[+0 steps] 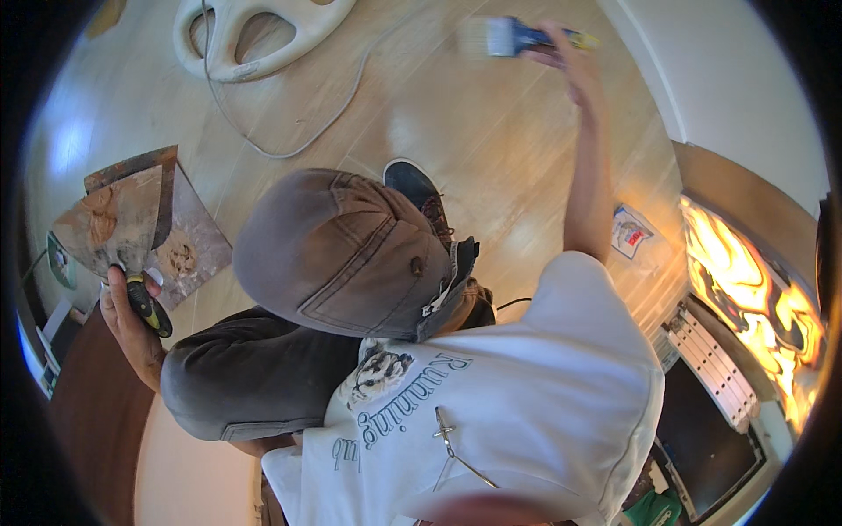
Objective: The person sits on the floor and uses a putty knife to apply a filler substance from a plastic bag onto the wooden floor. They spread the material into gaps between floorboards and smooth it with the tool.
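Observation:
My left hand [127, 316] grips a wide putty knife [110, 223] by its black-and-yellow handle, its broad blade smeared with brown material. Behind the blade, a stained board or sheet [189, 237] lies at the left. At the top right, my outstretched right hand [568, 61] holds a paintbrush [522, 39] with a blue body and pale bristles, blurred, over the wood-look floor [456, 105] near the wall. My bent legs [324, 245] in greyish trousers and a dark shoe [412, 188] show below me.
A white rounded plastic frame [215, 53] with openings lies at top left beside a grey cable [289, 149]. A white wall [719, 61] runs along the right, with a small packet [631, 228], a glowing orange-and-black patterned panel [745, 298] and a dark screen-like object [702, 438]. Brown furniture [96, 421] stands lower left.

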The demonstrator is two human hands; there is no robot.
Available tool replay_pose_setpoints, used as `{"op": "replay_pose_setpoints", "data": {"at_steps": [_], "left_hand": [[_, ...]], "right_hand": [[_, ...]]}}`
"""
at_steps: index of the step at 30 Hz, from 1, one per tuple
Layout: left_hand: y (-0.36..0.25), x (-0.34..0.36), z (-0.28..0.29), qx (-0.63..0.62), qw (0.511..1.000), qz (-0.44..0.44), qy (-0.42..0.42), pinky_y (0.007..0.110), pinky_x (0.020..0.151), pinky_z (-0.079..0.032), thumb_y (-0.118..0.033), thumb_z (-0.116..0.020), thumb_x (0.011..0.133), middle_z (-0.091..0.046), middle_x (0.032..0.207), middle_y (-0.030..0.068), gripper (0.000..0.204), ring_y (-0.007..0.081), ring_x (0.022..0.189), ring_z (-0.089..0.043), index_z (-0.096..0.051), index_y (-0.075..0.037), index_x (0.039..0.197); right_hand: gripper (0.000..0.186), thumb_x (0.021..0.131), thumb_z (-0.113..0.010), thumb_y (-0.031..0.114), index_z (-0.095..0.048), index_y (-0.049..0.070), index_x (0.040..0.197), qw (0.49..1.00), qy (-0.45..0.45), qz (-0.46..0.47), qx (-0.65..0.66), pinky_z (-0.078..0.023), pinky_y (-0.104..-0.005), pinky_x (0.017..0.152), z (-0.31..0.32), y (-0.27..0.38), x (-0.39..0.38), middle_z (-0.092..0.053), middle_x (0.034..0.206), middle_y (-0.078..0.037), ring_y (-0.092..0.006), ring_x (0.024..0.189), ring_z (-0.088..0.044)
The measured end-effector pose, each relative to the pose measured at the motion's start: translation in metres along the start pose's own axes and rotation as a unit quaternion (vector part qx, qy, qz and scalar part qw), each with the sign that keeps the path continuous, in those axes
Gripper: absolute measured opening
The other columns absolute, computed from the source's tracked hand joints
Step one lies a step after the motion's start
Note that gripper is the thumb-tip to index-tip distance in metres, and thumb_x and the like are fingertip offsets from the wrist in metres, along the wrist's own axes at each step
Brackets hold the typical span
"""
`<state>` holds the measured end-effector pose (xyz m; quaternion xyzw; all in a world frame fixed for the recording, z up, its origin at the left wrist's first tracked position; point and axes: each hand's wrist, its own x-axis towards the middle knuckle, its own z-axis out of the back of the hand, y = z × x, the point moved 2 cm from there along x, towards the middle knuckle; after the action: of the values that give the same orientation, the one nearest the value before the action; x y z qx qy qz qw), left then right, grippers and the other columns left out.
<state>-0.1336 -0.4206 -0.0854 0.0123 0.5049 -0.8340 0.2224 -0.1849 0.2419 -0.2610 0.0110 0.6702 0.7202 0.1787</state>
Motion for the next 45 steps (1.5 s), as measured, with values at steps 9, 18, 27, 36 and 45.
{"op": "replay_pose_setpoints", "data": {"at_steps": [9, 18, 27, 36, 45], "left_hand": [[0.04, 0.106, -0.054, -0.037, 0.976, -0.015, 0.216, 0.023, 0.061, -0.039, -0.042, -0.062, 0.102, -0.063, 0.066, 0.0026, 0.038, 0.0069, 0.06, -0.055, -0.066, -0.009, 0.084], [-0.042, 0.138, -0.133, 0.081, 0.856, -0.117, 0.497, 0.023, 0.063, -0.042, -0.047, -0.06, 0.1, -0.062, 0.068, 0.0019, 0.04, 0.0081, 0.064, -0.057, -0.064, -0.009, 0.089], [-0.041, 0.14, -0.158, 0.02, 0.776, -0.15, 0.612, 0.021, 0.067, -0.049, -0.041, -0.062, 0.102, -0.068, 0.073, 0.0026, 0.033, 0.0067, 0.066, -0.063, -0.068, -0.009, 0.096], [0.011, 0.141, -0.119, -0.047, 0.752, -0.164, 0.637, 0.022, 0.066, -0.051, -0.047, -0.064, 0.099, -0.07, 0.072, 0.0034, 0.04, 0.0079, 0.066, -0.065, -0.069, -0.007, 0.094], [0.051, 0.144, -0.077, 0.002, 0.813, -0.11, 0.572, 0.023, 0.062, -0.048, -0.041, -0.06, 0.102, -0.068, 0.07, 0.0043, 0.034, 0.0083, 0.063, -0.062, -0.068, -0.008, 0.095]], "right_hand": [[0.032, 0.094, -0.069, 0.037, -0.074, 0.008, 0.108, 0.736, -0.23, 0.198, -0.606, -0.056, -0.0382, 0.066, 0.091, -0.144, -0.067, -0.073, 0.092, -0.019, -0.029, 0.074, -0.071], [0.037, 0.094, -0.069, 0.044, -0.076, 0.009, 0.102, 0.815, -0.354, 0.009, -0.458, -0.056, -0.0348, 0.066, 0.135, -0.143, -0.111, -0.077, 0.091, -0.008, -0.0188, 0.081, -0.074], [0.026, 0.098, -0.067, 0.035, -0.072, 0.014, 0.112, 0.973, -0.124, 0.115, -0.158, -0.052, -0.0296, 0.076, -0.188, -0.052, -0.116, -0.073, 0.096, -0.004, -0.0148, 0.085, -0.068], [0.033, 0.097, -0.064, 0.042, -0.071, 0.011, 0.108, 0.798, -0.337, -0.072, -0.495, -0.054, -0.0396, 0.066, -0.101, -0.113, -0.249, -0.073, 0.083, -0.013, -0.0226, 0.074, -0.071], [0.023, 0.095, -0.068, 0.031, -0.072, 0.01, 0.104, 0.937, -0.248, 0.038, -0.242, -0.055, -0.0313, 0.074, -0.293, -0.073, -0.262, -0.074, 0.088, -0.015, -0.0231, 0.08, -0.073]]}}
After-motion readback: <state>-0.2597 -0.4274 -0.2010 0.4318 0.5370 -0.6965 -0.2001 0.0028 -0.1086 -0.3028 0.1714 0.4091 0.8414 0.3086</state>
